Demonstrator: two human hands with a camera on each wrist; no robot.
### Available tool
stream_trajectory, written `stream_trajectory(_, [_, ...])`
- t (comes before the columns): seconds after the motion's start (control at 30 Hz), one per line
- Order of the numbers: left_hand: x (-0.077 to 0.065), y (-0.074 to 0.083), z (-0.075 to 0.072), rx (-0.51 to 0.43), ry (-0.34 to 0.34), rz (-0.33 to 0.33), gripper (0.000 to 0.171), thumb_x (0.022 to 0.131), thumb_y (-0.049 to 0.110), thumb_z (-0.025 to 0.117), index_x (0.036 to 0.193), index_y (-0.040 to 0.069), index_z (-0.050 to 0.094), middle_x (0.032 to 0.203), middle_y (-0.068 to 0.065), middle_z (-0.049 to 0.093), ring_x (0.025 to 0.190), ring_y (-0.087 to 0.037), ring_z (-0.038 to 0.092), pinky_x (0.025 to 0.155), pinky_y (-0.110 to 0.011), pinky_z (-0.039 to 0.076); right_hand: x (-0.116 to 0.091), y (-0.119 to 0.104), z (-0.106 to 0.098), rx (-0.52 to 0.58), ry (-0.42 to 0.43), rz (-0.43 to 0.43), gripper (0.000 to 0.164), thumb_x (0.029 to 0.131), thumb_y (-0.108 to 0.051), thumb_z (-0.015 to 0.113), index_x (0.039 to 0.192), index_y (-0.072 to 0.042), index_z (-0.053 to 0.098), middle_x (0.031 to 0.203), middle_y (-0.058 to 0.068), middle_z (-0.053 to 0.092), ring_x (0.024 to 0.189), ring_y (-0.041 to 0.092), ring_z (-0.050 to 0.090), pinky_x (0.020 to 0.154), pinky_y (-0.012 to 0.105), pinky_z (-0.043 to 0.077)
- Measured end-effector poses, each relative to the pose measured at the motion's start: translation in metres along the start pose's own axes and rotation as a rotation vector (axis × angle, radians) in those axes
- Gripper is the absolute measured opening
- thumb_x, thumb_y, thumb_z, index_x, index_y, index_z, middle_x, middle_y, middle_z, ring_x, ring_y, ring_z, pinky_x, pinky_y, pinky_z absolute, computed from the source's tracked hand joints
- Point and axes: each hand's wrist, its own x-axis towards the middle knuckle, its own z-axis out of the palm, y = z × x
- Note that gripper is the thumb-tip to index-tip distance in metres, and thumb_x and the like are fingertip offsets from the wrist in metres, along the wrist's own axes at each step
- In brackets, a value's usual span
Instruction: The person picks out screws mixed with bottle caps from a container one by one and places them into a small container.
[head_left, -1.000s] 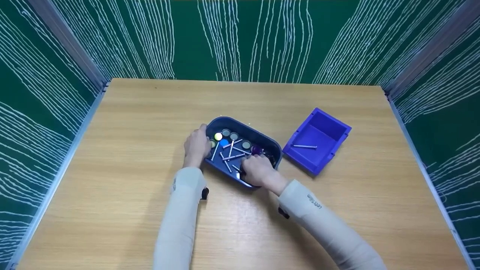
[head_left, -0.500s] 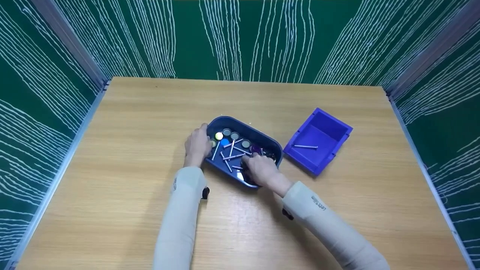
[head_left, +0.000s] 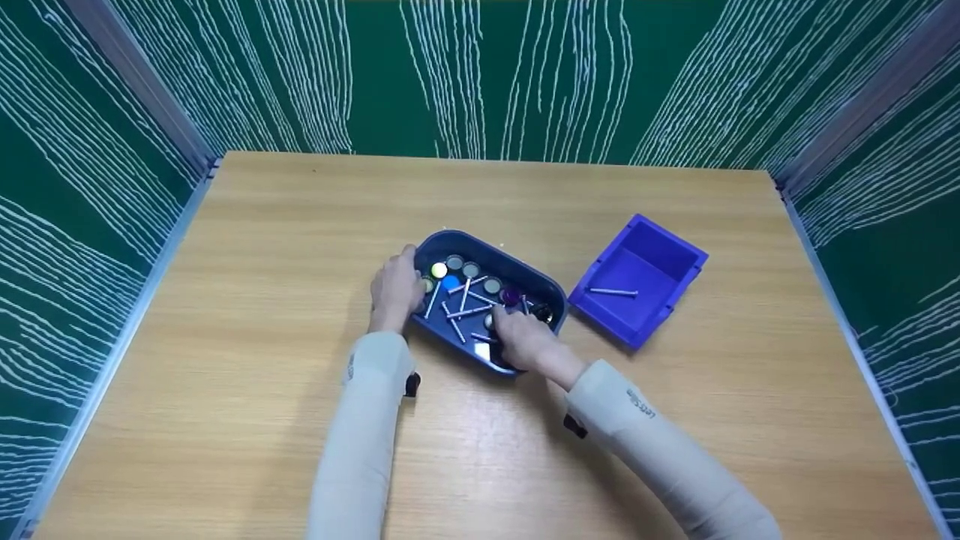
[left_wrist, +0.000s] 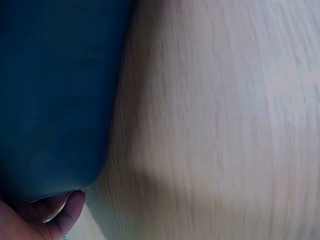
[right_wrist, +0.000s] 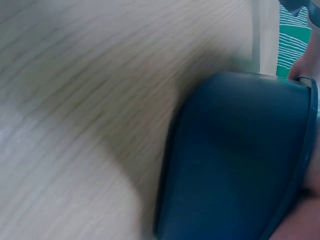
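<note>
A dark blue tub point(head_left: 536, 281) stands at the middle of the table, holding several long silver screws point(head_left: 466, 312) and round bottle caps point(head_left: 492, 286). Among the caps are a yellow one point(head_left: 439, 270), a blue one point(head_left: 450, 283) and a purple one point(head_left: 510, 296). My left hand point(head_left: 395, 291) grips the tub's left end; in the left wrist view its fingers point(left_wrist: 70, 214) bend against the wall. My right hand point(head_left: 529, 341) reaches over the near rim into the right part of the tub. Its fingertips are down among the pieces and mostly hidden, so I cannot tell what they hold.
A purple bin point(head_left: 637, 277) stands just right of the tub, turned at an angle, with one silver screw point(head_left: 613, 292) lying in it. Green panels point(head_left: 495, 82) with white streaks border the wooden table point(head_left: 247, 247) at the back and sides.
My right hand has shifted slightly right inside the tub, and a pale round piece now shows beside its fingers. The left hand keeps its place on the tub's end.
</note>
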Motion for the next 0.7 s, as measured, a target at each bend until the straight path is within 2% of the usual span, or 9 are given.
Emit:
stream_trajectory(0.17, [-0.0004,-0.0014,0.0019,0.008,0.022,0.005,0.044,0.094,0.013,0.053,0.138,0.014,0.050,0.127,-0.018,0.064,0.112,-0.038,0.064,0.090,-0.054,0.052,-0.0007,0.0014,0.0013,-0.023,0.004,-0.011,0.045,0.079,-0.006,0.073,0.113,0.000,0.044,0.101,0.027,0.066,0.096,0.046,0.066,0.079,0.055,0.054])
stream_trajectory(0.33, [-0.0003,-0.0011,0.0015,0.007,0.028,0.011,0.043,0.095,0.012,0.053,0.137,0.014,0.050,0.126,-0.018,0.064,0.111,-0.039,0.064,0.089,-0.054,0.051,-0.0003,0.0028,0.0026,-0.026,0.029,-0.021,0.046,0.080,-0.004,0.071,0.115,0.000,0.042,0.106,0.028,0.061,0.096,0.047,0.065,0.080,0.055,0.054])
stream_trajectory(0.53, [-0.0008,-0.0003,-0.0001,0.002,0.022,0.016,0.045,0.095,0.013,0.054,0.139,0.014,0.049,0.127,-0.018,0.064,0.113,-0.038,0.063,0.091,-0.054,0.051,-0.0003,0.0029,0.0035,-0.042,0.100,0.001,0.039,0.083,-0.004,0.069,0.113,0.001,0.045,0.103,0.028,0.062,0.089,0.047,0.066,0.073,0.056,0.055])
stream_trajectory(0.7, [0.0002,-0.0008,0.0004,-0.001,0.022,0.011,0.046,0.095,0.013,0.055,0.141,0.014,0.048,0.128,-0.018,0.063,0.113,-0.038,0.063,0.091,-0.053,0.051,0.0015,0.0029,0.0030,-0.092,0.076,0.019,0.031,0.090,-0.016,0.067,0.112,-0.002,0.050,0.103,0.024,0.066,0.094,0.043,0.067,0.073,0.056,0.055])
